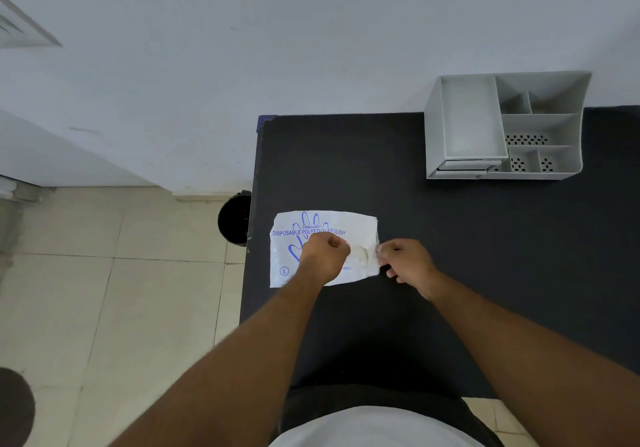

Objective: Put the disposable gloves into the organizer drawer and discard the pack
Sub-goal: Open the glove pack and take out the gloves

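Observation:
A white plastic pack of disposable gloves (pixel 356 226), printed with a blue hand and blue lettering, lies flat on the black table (pixel 450 238) near its left edge. My left hand (pixel 323 254) rests on the pack's middle, fingers pinched on the plastic. My right hand (pixel 405 261) pinches the pack's right edge. Between the two hands the plastic is bunched and a clear patch shows. The grey organizer (pixel 502 127) stands at the table's back right, its small drawers at the lower left front looking shut.
A black round bin (pixel 233 219) stands on the tiled floor just left of the table, level with the pack. A white wall runs behind the table. My torso is at the table's near edge.

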